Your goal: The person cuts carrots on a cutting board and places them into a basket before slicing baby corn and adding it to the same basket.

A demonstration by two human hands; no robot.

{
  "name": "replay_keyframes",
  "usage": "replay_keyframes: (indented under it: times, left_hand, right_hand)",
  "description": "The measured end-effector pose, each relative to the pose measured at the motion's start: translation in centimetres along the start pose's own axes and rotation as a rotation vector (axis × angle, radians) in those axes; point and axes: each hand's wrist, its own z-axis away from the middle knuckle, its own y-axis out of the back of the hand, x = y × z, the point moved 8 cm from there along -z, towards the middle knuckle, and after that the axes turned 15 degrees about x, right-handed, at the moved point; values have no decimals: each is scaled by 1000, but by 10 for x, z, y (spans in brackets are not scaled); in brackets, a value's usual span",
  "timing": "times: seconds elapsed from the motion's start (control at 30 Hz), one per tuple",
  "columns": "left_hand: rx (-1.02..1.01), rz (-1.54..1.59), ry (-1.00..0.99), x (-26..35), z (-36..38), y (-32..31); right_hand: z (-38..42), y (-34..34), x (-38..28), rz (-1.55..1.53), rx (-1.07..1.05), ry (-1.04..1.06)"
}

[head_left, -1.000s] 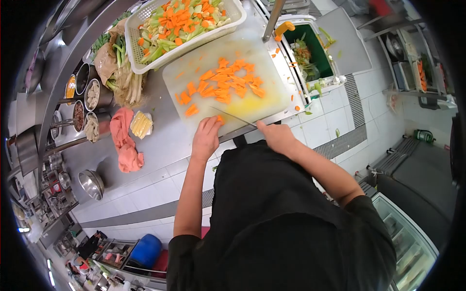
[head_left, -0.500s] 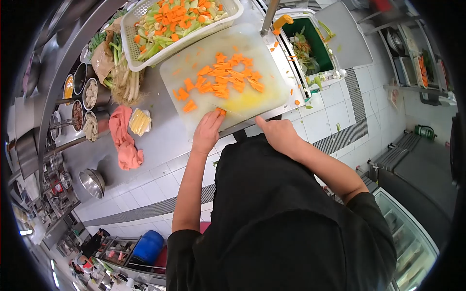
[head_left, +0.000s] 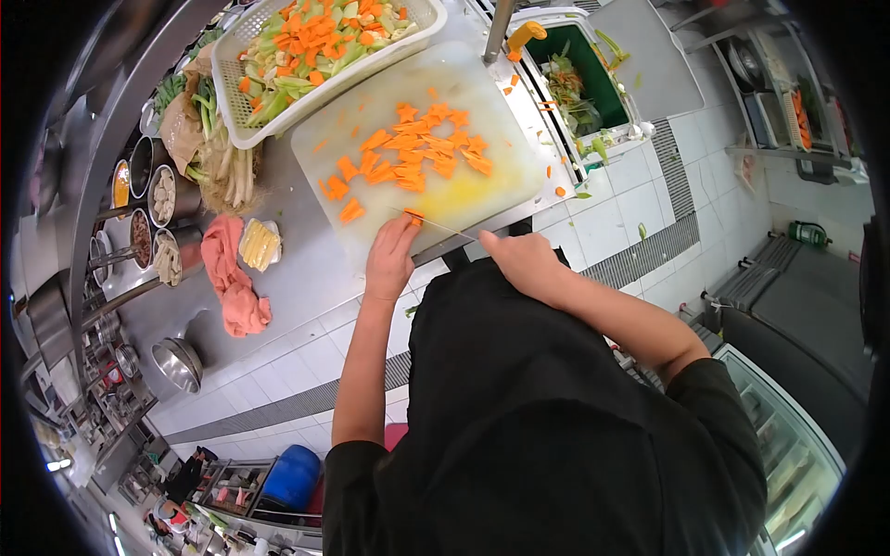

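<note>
My left hand [head_left: 391, 258] pinches a small carrot piece [head_left: 414, 218] near the front edge of the white cutting board [head_left: 324, 153]. In my right hand [head_left: 521, 263] is a knife [head_left: 450, 229], its thin blade seen nearly edge-on and reaching to the carrot piece. The handle is hidden in my fist. Beyond my hands lie several flat, notched carrot slices [head_left: 413, 148], some shaped like stars. A yellow wet stain marks the board to their right.
A white basket [head_left: 324, 91] of cut vegetables stands behind the board. Leafy bundles, a pink cloth [head_left: 232, 278], a dish of yellow strips [head_left: 260, 245] and metal pots [head_left: 172, 196] are at left. A green-lined scrap bin [head_left: 607, 97] stands right.
The view has shifted slightly, moving the board a little left. The knife has tilted so its blade shows as a thin line across the carrot piece. My left hand still pinches the piece.
</note>
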Motion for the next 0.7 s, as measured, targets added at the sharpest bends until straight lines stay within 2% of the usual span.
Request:
replay_keyframes:
  times: [0.03, 0.13, 0.3, 0.53, 0.7]
  left_hand:
    - [4, -5, -4, 0, 0, 0]
    - [-9, -35, -24, 0, 3, 0]
    - [15, -43, -36, 2, 3, 2]
    - [24, -96, -53, 3, 4, 0]
    - [30, -106, -54, 1, 6, -2]
  right_hand:
    - [-6, -23, 3, 4, 2, 6]
    - [-17, -33, 11, -32, 21, 29]
    - [-19, -17, 16, -101, -6, 58]
    - [18, 39, 0, 12, -25, -6]
    - [24, 34, -2, 39, -100, -56]
